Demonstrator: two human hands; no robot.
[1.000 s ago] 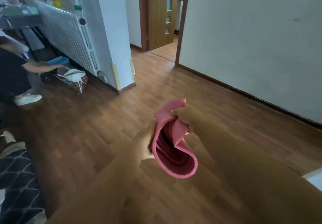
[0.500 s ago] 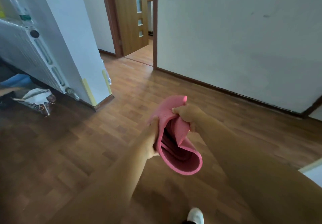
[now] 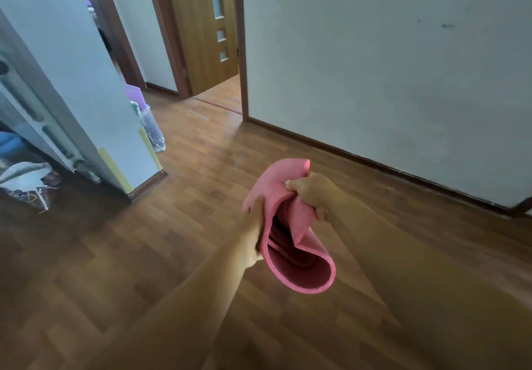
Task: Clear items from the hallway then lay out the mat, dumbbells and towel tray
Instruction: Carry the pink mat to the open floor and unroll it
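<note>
Over the hallway floor [image 3: 178,225], a rolled pink mat [image 3: 302,271] was held in the air by both hands, its open end turned toward the camera and no part of it touching the boards; the left grip [image 3: 254,234] was closed around the outer side of the roll, its fingers mostly hidden behind it; the right grip [image 3: 313,194] pinched the loose upper edge between curled fingers and thumb. Progress, as judged: the mat had been fetched but not yet unrolled or laid down; neither dumbbells nor a towel tray appeared in view, so both steps presumably remained. A clear plastic bag [image 3: 152,130] and a purple item [image 3: 133,93] stood against the wall corner [image 3: 115,127] to the left, well apart from the mat; both were too blurred to identify, and clearing was possibly incomplete. A wooden door [image 3: 201,29] stood open beyond.
</note>
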